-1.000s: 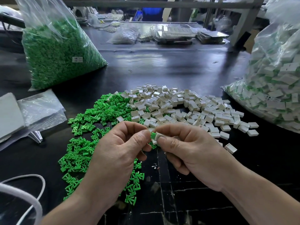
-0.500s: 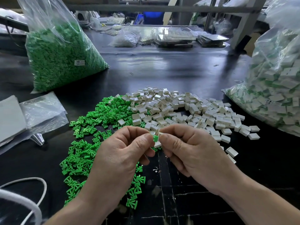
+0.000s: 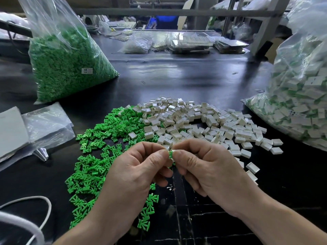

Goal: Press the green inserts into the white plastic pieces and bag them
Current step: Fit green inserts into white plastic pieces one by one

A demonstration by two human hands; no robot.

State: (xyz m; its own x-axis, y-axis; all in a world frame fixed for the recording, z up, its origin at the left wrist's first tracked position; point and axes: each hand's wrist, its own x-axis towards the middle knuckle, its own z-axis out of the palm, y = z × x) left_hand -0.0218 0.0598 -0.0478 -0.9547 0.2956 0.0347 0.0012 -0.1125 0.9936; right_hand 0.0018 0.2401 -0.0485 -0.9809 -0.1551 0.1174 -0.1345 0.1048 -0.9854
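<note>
L hand (image 3: 134, 174) pinches green insert (image 3: 170, 154) against white piece (image 3: 173, 150) pinched in R hand (image 3: 212, 174); piece mostly hidden by fingertips.

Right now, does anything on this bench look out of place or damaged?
Small white chips lie on the black table between the left hand and right hand, like broken-off plastic bits. Several white pieces sit mixed into the edge of the green insert pile. Nothing else stands out.

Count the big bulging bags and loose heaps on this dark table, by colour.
Clear plastic bag of green inserts: 1
Clear plastic bag of white-and-green pieces: 1
Loose heap of green inserts: 1
Loose heap of white plastic pieces: 1
Total: 4
</note>
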